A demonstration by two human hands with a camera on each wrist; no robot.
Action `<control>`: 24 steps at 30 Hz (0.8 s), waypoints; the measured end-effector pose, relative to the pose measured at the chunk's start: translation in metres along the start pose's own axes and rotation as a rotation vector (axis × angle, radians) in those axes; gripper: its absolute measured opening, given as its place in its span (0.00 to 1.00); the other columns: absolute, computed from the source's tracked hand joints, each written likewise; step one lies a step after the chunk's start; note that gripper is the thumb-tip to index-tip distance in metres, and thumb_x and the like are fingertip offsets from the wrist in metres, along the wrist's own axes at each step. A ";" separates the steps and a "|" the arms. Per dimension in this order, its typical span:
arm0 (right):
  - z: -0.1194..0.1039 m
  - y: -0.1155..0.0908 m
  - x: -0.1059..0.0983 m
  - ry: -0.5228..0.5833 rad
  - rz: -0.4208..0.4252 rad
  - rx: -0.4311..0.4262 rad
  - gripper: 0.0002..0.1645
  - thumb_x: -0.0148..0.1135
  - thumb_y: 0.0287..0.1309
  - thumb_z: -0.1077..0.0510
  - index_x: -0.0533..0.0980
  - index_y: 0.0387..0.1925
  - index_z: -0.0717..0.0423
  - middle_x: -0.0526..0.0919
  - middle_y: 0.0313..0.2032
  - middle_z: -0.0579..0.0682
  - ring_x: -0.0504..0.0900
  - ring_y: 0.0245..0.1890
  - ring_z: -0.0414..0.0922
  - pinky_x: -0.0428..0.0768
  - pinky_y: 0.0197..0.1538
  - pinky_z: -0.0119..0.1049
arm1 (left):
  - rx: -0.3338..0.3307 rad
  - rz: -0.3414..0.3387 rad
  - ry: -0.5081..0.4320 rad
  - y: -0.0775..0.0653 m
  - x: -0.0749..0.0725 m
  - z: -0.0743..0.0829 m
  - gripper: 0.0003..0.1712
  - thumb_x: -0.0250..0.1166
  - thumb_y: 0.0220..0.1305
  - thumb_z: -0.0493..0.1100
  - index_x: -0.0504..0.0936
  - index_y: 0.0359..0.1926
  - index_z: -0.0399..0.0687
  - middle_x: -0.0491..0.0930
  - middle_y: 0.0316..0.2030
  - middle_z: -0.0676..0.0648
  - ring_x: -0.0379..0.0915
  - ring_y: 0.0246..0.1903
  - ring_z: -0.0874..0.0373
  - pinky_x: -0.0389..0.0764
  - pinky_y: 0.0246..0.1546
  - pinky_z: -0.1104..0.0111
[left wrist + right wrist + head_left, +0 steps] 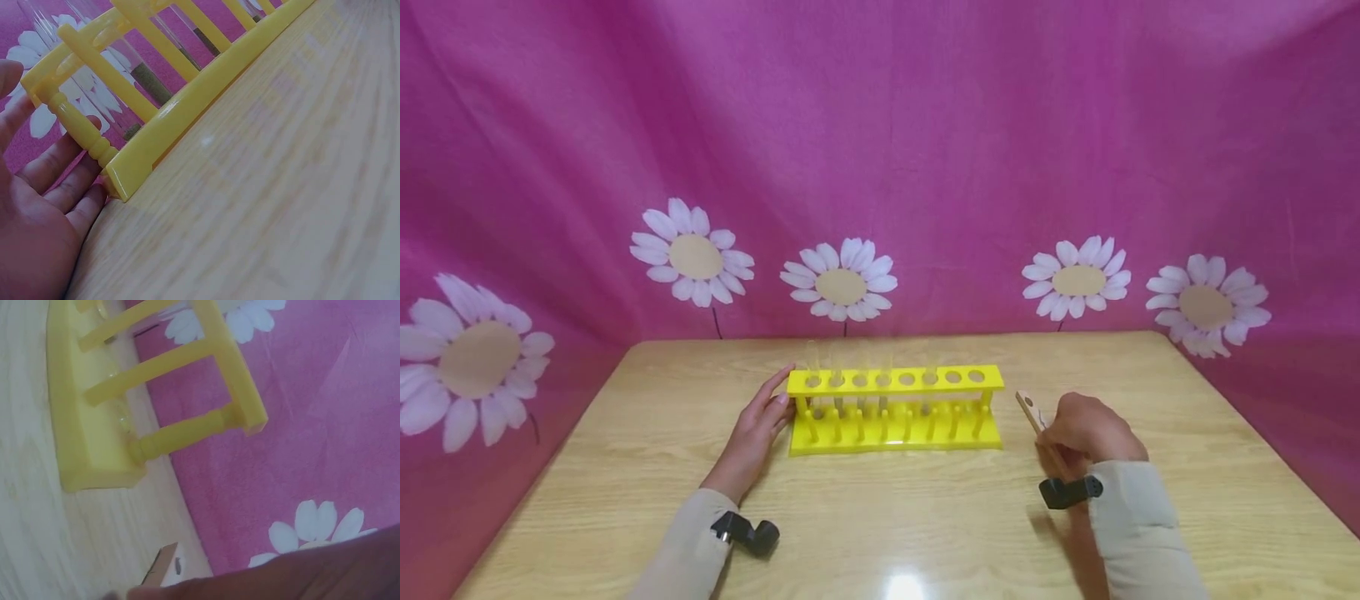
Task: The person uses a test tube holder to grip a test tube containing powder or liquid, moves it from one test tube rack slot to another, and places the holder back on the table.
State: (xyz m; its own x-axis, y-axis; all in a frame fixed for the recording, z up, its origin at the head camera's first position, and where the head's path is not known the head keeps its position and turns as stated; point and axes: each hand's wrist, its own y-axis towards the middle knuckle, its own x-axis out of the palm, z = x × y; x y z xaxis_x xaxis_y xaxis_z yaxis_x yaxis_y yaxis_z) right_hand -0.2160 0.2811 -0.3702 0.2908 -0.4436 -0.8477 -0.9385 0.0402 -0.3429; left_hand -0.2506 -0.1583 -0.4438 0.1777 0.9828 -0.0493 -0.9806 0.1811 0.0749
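Observation:
A yellow test tube rack [895,444] stands on the table, with several clear test tubes [930,371] in its holes. In the left wrist view, dark grainy matter [150,83] lies at the bottom of some tubes. My left hand [756,433] is at the rack's left end, its fingers [72,187] extended against and behind the end post. To the right of the rack, my right hand [1093,429] pinches a wooden test tube holder [1030,408], whose tip points toward the rack. Most of the holder's rear part is hidden under the hand.
The light wooden table [880,517] ends at the back against a pink curtain [887,167] printed with white daisies. Upright yellow drying pegs [908,425] line the front of the rack. A small black camera [748,533] sits on each wrist.

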 end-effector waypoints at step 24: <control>-0.044 -0.030 -0.031 -0.106 0.135 -0.143 0.35 0.59 0.59 0.38 0.74 0.48 0.67 0.82 0.37 0.59 0.78 0.32 0.51 0.76 0.34 0.46 | -0.002 0.020 -0.012 0.004 -0.005 0.006 0.26 0.49 0.74 0.52 0.64 0.70 0.58 0.64 0.66 0.43 0.66 0.62 0.45 0.66 0.65 0.56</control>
State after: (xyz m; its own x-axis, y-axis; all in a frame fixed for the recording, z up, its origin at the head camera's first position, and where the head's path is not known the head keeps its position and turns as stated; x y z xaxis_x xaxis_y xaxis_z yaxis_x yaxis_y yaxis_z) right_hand -0.2051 0.2536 -0.3160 0.1717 -0.3463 -0.9223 -0.9849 -0.0375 -0.1693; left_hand -0.2550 -0.1620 -0.4373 0.1590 0.9866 -0.0360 -0.9842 0.1613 0.0735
